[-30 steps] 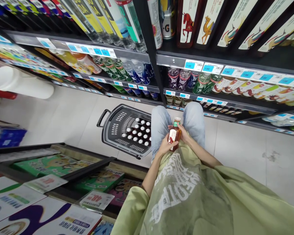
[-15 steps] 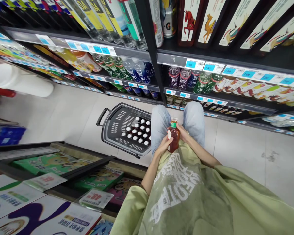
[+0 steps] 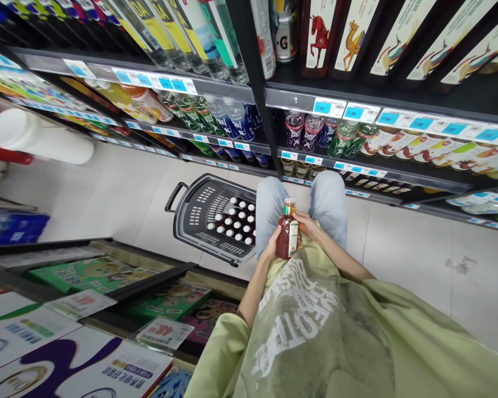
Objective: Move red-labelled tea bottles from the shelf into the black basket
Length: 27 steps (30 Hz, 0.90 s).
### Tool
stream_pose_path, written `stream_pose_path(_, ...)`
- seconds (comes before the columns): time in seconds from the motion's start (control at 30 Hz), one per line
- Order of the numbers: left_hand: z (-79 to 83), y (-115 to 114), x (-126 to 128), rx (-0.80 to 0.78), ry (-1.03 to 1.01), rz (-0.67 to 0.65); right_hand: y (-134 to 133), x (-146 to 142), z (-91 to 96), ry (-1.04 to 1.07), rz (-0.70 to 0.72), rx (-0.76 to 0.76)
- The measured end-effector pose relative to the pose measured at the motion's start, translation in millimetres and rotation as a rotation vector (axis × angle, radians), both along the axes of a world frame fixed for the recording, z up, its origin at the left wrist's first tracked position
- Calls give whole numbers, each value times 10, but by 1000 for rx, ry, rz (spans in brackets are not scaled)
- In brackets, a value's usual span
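The bottle (image 3: 284, 239) is held right of the basket (image 3: 199, 220), cap (image 3: 290, 201) forward (pale label (image 3: 293, 239) exposed), in a two-hand grip that likely steadies it. The left hand (image 3: 271, 243) is clamped on its body, the right hand (image 3: 307, 225) on its upper side; both forearms (image 3: 251, 293) converge right of the basket.

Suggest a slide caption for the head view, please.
Left hand and right hand hold a reddish-brown bottle; a basket of white-capped bottles stands on the floor.

Bare left hand (image 3: 270, 243) and bare right hand (image 3: 309, 225) curl close together, both bare forearms (image 3: 343, 257) angled inward.
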<state>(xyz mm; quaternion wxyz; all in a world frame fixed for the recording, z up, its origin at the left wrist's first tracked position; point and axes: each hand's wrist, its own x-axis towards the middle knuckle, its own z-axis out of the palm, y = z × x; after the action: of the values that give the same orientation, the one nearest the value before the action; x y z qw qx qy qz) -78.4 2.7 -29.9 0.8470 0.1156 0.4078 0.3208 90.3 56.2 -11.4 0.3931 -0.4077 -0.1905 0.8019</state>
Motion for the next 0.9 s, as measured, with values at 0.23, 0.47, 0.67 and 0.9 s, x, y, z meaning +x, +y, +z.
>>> stream_pose_path(0.23, -105, 26, 120, 78, 292, 98, 36, -7, -45, -79, -48, 93)
stream_pose_path(0.47, -50, 5, 105, 236, 268, 29, 48, -19, -79, -193, -104, 88)
stream_pose_path(0.67, 1, 13, 154, 131, 151, 95, 42, -30, -94, -132, -51, 72)
stream_pose_path(0.9, 95, 29, 169, 158, 141, 110, 24, -28, -132, -9, 18, 74)
